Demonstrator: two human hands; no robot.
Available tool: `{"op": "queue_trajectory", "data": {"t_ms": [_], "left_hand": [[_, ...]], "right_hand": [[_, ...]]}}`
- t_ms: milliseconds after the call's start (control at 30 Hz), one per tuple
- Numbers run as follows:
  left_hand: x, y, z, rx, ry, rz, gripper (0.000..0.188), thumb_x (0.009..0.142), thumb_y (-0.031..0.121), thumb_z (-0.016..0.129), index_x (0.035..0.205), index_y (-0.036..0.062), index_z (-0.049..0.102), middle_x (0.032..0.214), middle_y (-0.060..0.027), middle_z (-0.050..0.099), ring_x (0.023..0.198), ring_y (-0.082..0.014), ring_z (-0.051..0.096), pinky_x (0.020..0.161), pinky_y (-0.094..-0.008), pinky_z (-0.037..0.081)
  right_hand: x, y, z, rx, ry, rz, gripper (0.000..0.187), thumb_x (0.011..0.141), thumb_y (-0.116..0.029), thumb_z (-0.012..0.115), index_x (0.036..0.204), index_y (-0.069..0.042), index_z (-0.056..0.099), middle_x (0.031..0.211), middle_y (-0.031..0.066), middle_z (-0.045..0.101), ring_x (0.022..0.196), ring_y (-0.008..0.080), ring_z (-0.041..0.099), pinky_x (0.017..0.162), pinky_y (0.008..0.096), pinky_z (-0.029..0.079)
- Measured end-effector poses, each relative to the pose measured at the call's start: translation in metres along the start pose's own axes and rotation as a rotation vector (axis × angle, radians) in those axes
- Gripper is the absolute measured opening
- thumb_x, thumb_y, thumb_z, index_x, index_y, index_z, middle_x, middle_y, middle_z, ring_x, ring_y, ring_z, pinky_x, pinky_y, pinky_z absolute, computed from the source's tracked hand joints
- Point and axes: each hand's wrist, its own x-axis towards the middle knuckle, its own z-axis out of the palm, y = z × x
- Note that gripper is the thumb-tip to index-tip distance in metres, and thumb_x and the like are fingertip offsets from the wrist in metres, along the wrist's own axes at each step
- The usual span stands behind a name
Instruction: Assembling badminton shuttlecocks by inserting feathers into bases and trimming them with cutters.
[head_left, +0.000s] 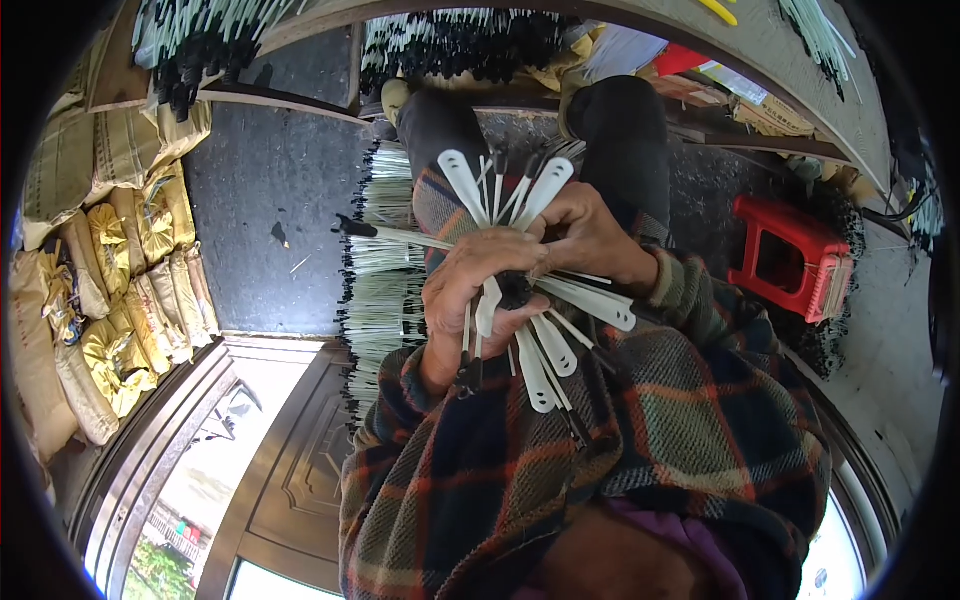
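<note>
In front of my lap I hold a bundle of white plastic strips (464, 187) and thin pale rods with dark ends, which fan out in all directions. The strips have rounded, holed ends. My left hand (475, 265) is wrapped round the middle of the bundle. There a round black piece (514, 290) shows beside the fingers. Close against it, my right hand (585, 232) is closed with fingertips pinched at the bundle's upper right side; what exactly they pinch is hidden. One longer rod with a thick black end (355, 228) sticks out to the left.
Stacked pale rods with black tips (385, 290) lie at my left knee. More rods (465, 45) are heaped ahead, below a bench edge (620, 22). A red plastic stool (790, 260) stands at right. Wrapped packages (120, 340) line the left wall, near a brown door (290, 470).
</note>
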Motion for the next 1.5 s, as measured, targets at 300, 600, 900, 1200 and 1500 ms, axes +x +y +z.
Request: {"op": "queue_trajectory", "data": {"t_ms": [300, 600, 900, 1200, 1500], "left_hand": [[0.0, -0.006, 0.002, 0.29, 0.193, -0.078, 0.026, 0.067, -0.001, 0.071, 0.09, 0.0012, 0.059, 0.075, -0.0063, 0.06, 0.064, -0.0174, 0.058, 0.06, -0.0258, 0.046], [0.028, -0.004, 0.012, 0.16, 0.087, -0.184, 0.019, 0.069, 0.006, 0.072, 0.086, 0.0028, 0.064, 0.068, -0.0019, 0.061, 0.058, -0.0077, 0.055, 0.054, -0.0212, 0.043], [0.014, 0.005, -0.024, -0.118, -0.178, -0.358, 0.036, 0.059, 0.007, 0.079, 0.092, 0.0007, 0.065, 0.071, -0.0049, 0.06, 0.062, -0.0087, 0.054, 0.057, -0.0222, 0.043], [0.013, 0.014, -0.01, 0.146, -0.222, -0.124, 0.045, 0.047, 0.015, 0.085, 0.083, -0.0001, 0.063, 0.081, -0.0114, 0.065, 0.071, -0.0187, 0.063, 0.066, -0.0273, 0.049], [0.006, 0.011, -0.015, 0.104, -0.223, -0.113, 0.042, 0.054, 0.014, 0.083, 0.088, 0.0027, 0.062, 0.077, -0.0066, 0.065, 0.069, -0.0172, 0.064, 0.064, -0.027, 0.048]], "right_hand": [[0.02, -0.074, -0.082, -0.789, 0.065, -0.253, 0.009, 0.077, -0.008, 0.063, 0.083, -0.002, 0.061, 0.081, 0.008, 0.064, 0.073, 0.0226, 0.061, 0.066, 0.03, 0.048], [0.055, -0.082, -0.198, -2.002, 0.614, -0.542, 0.029, 0.076, -0.032, 0.063, 0.085, -0.007, 0.053, 0.079, 0.0093, 0.054, 0.076, 0.0265, 0.056, 0.061, 0.0343, 0.047], [-0.031, -0.11, -0.074, -0.939, 0.023, -0.248, 0.02, 0.076, -0.013, 0.058, 0.094, -0.005, 0.055, 0.089, 0.0096, 0.056, 0.077, 0.0256, 0.057, 0.072, 0.0317, 0.043], [-0.031, -0.094, -0.051, -1.663, -0.114, -0.545, 0.03, 0.075, -0.013, 0.054, 0.105, -0.009, 0.059, 0.114, 0.0078, 0.047, 0.109, 0.0237, 0.047, 0.096, 0.0447, 0.032], [-0.021, -0.101, -0.052, -1.81, -0.082, -0.618, 0.025, 0.076, -0.018, 0.055, 0.101, -0.015, 0.059, 0.119, 0.0012, 0.044, 0.118, 0.0185, 0.041, 0.104, 0.0485, 0.025]]}}
